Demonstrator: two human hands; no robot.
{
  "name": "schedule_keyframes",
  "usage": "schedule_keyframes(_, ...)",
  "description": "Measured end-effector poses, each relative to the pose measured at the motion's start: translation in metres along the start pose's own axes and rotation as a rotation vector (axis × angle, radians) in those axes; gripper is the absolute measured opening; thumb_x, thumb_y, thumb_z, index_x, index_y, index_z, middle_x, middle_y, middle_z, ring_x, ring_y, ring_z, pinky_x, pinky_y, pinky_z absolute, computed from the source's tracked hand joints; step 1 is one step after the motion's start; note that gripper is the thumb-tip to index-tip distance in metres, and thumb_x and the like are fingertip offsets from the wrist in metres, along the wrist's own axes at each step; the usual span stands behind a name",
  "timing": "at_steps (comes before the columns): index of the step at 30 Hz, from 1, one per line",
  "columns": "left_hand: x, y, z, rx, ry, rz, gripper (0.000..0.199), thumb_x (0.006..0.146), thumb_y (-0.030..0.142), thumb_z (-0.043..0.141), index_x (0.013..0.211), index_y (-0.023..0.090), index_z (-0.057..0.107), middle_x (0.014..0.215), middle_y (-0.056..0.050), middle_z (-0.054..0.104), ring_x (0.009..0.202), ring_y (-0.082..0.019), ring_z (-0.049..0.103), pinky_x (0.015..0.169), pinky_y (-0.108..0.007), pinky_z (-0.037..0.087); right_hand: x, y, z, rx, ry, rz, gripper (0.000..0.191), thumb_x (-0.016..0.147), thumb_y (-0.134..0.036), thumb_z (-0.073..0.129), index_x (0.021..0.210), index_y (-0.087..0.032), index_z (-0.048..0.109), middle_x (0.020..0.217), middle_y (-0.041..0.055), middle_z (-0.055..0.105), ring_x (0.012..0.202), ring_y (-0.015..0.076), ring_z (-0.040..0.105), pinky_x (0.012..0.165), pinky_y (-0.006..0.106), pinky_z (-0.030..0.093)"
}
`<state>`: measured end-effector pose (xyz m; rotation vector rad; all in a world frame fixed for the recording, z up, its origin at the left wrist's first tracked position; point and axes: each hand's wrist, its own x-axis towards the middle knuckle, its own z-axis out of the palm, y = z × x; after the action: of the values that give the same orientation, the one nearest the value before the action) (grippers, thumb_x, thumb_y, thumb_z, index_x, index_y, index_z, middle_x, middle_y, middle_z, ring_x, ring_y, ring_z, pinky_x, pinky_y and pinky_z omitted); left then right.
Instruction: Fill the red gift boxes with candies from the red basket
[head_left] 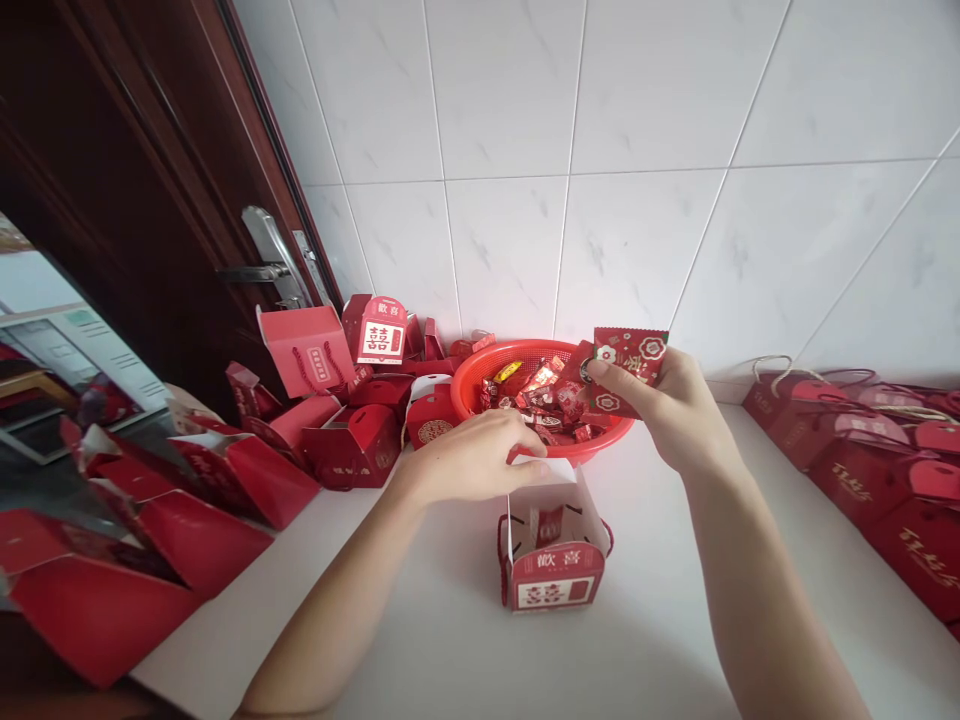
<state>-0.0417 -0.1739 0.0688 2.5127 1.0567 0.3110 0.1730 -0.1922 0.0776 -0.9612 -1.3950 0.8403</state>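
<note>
My right hand [682,405] is raised at the right rim of the red plastic basket [469,362], its thumb and fingers closed on a flat red candy packet [637,352] with white flower prints. A second red edge shows behind that packet. My left hand [480,455] hovers between the basket and the small red gift box [556,590], its fingers apart and curved near the box's raised back flap. I cannot tell whether it touches the flap. Standing open on the white table, the box has red cord handles and one small red packet [549,524] inside.
Several wrapped candies [544,375] fill the basket against the tiled wall [510,250]. Red gift boxes [352,440] crowd the left side, some at the table's edge [225,600]. Red bags [847,460] with cord handles line the right. A dark door [150,150] stands left.
</note>
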Motion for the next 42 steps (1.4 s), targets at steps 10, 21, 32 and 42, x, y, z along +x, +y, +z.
schedule_keyframes(10,0.002,-0.008,-0.002,0.020,-0.298,-0.185,0.019,0.079,0.022,0.054,0.071,0.020,0.070,0.064,-0.001,0.065,0.059,-0.016,0.060,0.050,-0.026,0.034,-0.001,-0.003,0.000,-0.028,-0.112,0.080,0.032,0.077,-0.048,0.078,0.083,-0.018,0.069,0.082,0.0069,0.076,0.077,0.0248,0.072,0.069,0.036,0.059)
schedule_keyframes(21,0.015,-0.004,0.006,-0.030,-0.062,-0.097,0.025,0.073,0.011,0.052,0.075,0.020,0.076,0.071,-0.001,0.072,0.055,-0.014,0.057,0.055,-0.027,0.039,-0.001,-0.002,-0.004,-0.158,-0.274,0.032,0.028,0.082,-0.042,0.073,0.071,-0.021,0.058,0.059,-0.0040,0.053,0.052,0.0111,0.046,0.047,0.025,0.038)
schedule_keyframes(32,0.010,-0.014,-0.004,-0.044,-0.229,-0.147,0.017,0.081,0.027,0.060,0.089,0.021,0.073,0.072,0.000,0.066,0.058,-0.014,0.054,0.051,-0.025,0.033,-0.002,0.002,-0.001,-0.332,-0.686,0.039,0.019,0.087,-0.038,0.066,0.080,-0.020,0.070,0.070,0.0006,0.067,0.062,0.0150,0.059,0.054,0.027,0.048)
schedule_keyframes(42,0.004,-0.009,-0.005,0.020,-0.267,-0.105,0.024,0.081,0.033,0.063,0.094,0.021,0.078,0.072,-0.001,0.069,0.063,-0.016,0.060,0.054,-0.025,0.037,-0.003,0.002,0.003,-0.254,-0.544,0.049,0.029,0.089,-0.046,0.065,0.077,-0.020,0.066,0.060,-0.0008,0.062,0.056,0.0153,0.063,0.050,0.026,0.051)
